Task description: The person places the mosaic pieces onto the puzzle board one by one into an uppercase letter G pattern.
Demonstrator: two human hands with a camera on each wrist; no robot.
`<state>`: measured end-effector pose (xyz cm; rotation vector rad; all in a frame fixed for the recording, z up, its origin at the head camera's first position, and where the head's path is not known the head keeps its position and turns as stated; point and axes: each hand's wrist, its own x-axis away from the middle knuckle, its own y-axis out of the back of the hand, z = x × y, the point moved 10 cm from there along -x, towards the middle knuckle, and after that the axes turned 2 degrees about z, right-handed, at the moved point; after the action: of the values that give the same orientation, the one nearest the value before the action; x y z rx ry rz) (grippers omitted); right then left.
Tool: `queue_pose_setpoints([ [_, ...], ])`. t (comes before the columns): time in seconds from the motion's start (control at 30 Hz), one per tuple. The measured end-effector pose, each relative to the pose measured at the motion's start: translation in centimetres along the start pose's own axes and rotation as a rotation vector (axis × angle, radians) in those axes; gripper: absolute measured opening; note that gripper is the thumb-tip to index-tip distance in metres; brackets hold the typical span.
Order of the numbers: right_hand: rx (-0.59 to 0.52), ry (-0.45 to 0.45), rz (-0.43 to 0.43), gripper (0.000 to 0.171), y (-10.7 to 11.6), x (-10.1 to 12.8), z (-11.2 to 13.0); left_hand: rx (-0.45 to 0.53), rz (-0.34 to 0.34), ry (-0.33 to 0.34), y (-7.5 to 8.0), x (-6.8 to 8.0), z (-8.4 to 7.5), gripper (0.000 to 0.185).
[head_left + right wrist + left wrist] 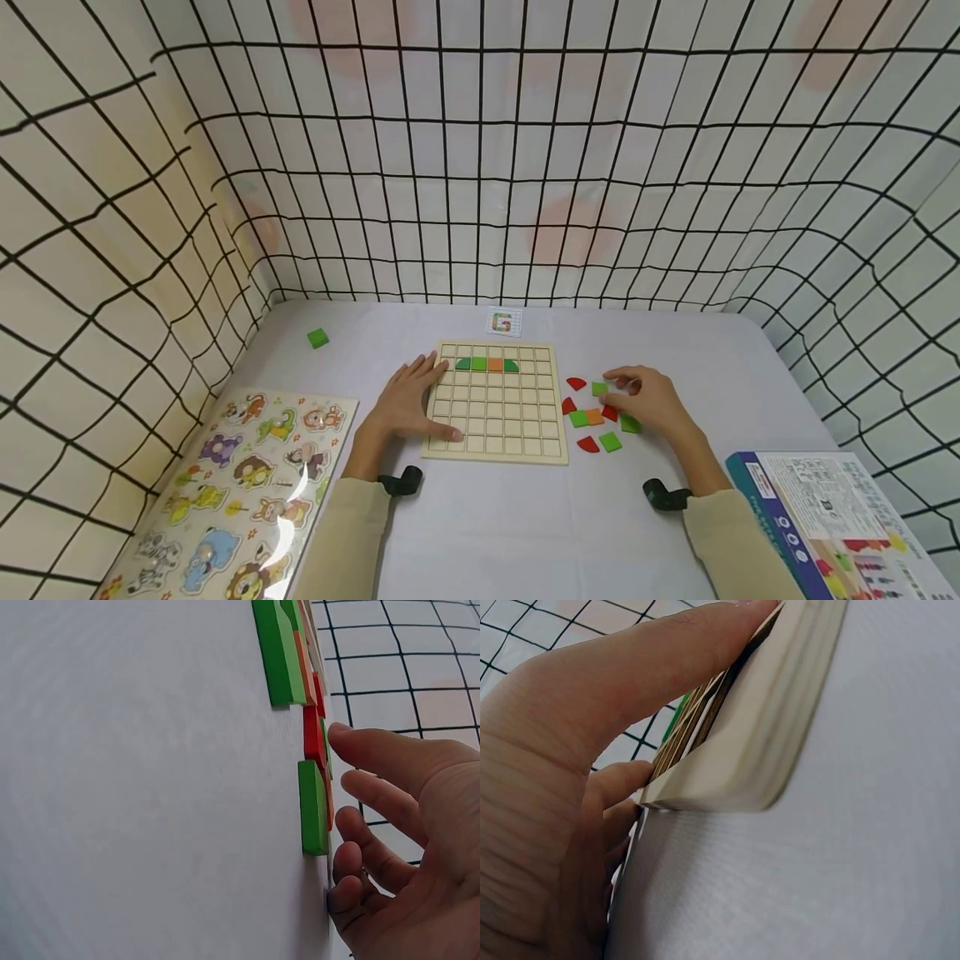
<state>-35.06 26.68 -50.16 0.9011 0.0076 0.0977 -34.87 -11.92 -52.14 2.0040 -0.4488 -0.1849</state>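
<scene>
My left hand rests at the left side of a wooden grid board, its thumb over the lower left corner and its spread fingers along the upper left edge. One row of the board holds a green square and an orange square between two dark green rounded pieces. My right hand hovers over loose pieces right of the board, thumb and index finger apart near a green square and a red piece. In the right wrist view its fingers are loosely bent beside a green piece.
Other loose pieces include a red quarter-round and an orange square. A pattern card lies behind the board. A lone green block sits far left. An animal puzzle lies left, a box right. Black netting surrounds the table.
</scene>
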Motion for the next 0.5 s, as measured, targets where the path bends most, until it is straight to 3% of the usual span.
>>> queue_pose_setpoints([
  [0.5,0.012,-0.012,0.011,0.033,-0.44,-0.25,-0.51,0.004,-0.002,-0.003,-0.08,0.0,0.21,0.132],
])
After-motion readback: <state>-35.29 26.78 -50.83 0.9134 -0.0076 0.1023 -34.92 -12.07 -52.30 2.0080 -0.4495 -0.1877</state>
